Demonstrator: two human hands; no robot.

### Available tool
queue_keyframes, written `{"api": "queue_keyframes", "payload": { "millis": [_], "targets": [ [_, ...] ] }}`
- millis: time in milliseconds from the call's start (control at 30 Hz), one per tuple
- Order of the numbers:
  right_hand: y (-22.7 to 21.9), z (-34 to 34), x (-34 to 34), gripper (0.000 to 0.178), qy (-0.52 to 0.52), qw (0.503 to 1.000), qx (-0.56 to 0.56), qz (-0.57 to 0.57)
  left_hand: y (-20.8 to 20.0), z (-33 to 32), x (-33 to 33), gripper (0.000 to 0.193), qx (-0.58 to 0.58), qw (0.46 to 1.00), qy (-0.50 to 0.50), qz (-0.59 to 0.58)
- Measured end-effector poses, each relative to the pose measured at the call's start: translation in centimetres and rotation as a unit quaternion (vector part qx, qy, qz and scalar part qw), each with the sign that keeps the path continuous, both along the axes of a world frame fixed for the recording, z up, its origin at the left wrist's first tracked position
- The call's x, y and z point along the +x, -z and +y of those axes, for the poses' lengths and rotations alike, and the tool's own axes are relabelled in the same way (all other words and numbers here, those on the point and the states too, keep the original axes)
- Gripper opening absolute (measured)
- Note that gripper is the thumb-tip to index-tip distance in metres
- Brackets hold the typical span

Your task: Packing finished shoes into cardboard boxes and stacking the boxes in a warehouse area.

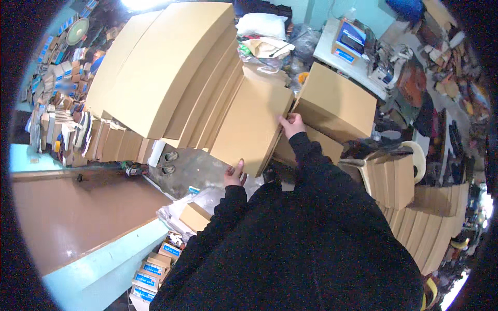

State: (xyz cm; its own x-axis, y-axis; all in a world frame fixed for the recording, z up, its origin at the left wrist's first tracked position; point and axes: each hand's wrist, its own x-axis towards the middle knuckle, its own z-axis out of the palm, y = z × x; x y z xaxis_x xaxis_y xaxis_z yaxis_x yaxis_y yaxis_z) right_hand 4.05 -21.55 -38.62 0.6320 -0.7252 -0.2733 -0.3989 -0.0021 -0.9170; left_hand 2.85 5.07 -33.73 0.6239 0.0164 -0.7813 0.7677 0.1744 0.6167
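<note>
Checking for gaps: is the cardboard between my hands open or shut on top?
Shut on top: the cardboard shows one unbroken upper panel between left hand and right hand. Its underside is hidden: cannot tell there.

Room over floor left of hands; cartons block right.

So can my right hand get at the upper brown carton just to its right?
Probably yes: the upper brown carton sits close by your right hand, with nothing visible between them. That hand seems to pinch the edge of the cardboard box, so it may need freeing first.
</note>
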Motion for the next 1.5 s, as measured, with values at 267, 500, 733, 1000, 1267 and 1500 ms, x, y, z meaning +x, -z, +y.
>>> {"api": "queue_keyframes", "payload": {
  "millis": [267,500,733,1000,1267,1500],
  "targets": [
    [-0.1,-0.2,0.1,0.067,-0.028,0.995,0.085,0.042,2.1,0.7,-0.7,0.056,0.019,0.989,-0.017,-0.145],
    [0.3,-0.5,-0.8,0.071,-0.012,0.996,0.084,0.023,-3.4,-0.4,-2.1,0.056,0.047,0.955,0.064,-0.285],
    [-8.0,0.8,-3.7,0.058,0.098,0.837,0.505,-0.185,2.4,0.3,-4.9,0.037,0.108,0.698,0.343,-0.619],
    [-6.6,1.1,-4.8,0.056,0.081,0.830,0.510,-0.211,-3.3,0.6,-4.1,0.033,0.043,0.596,0.485,-0.638],
    [-5.8,-0.8,-7.2,0.054,0.068,0.821,0.507,-0.254,4.3,2.1,0.1,0.061,0.133,0.933,-0.018,-0.334],
    [-5.3,-1.2,-7.1,0.052,0.056,0.812,0.499,-0.296,8.3,1.3,1.8,0.071,-0.064,0.994,0.084,-0.027]
  ]
}}
